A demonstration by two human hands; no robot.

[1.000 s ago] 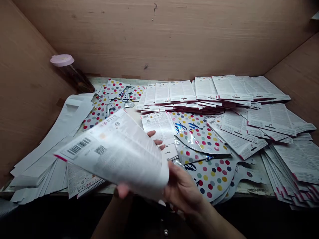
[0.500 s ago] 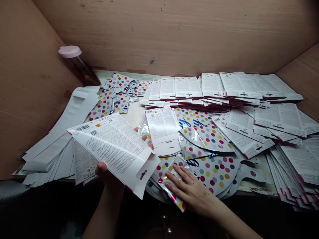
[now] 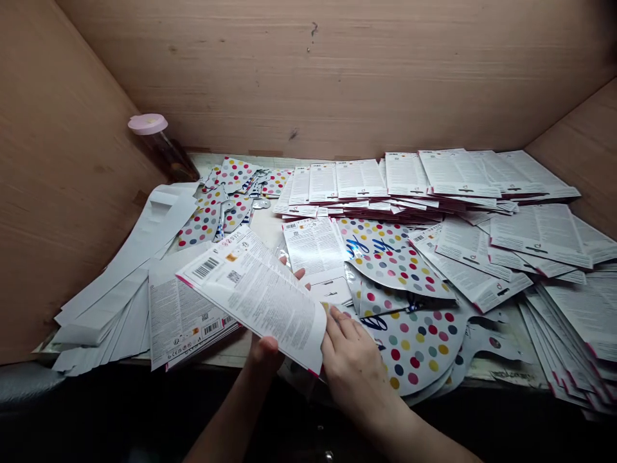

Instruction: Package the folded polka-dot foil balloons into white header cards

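So, in my view from the head camera, both bare hands hold one printed white card with a barcode near its left end, lifted above the bench and a little tilted. The left hand is under the card: its thumb shows below the lower edge and its fingertips come out behind the upper edge, so I think it is pinching the card. The right hand is closed on the card's right end, with fingers bent against the edge. Just under the held card lies another barcode card, and near the right hand are overlapping polka-dot foil balloons. Behind them many printed cards lie in rows, more polka-dot foil pieces sit further left, long white card strips lie at the left side, and a pink-lidded jar stands in the corner against the plywood wall.
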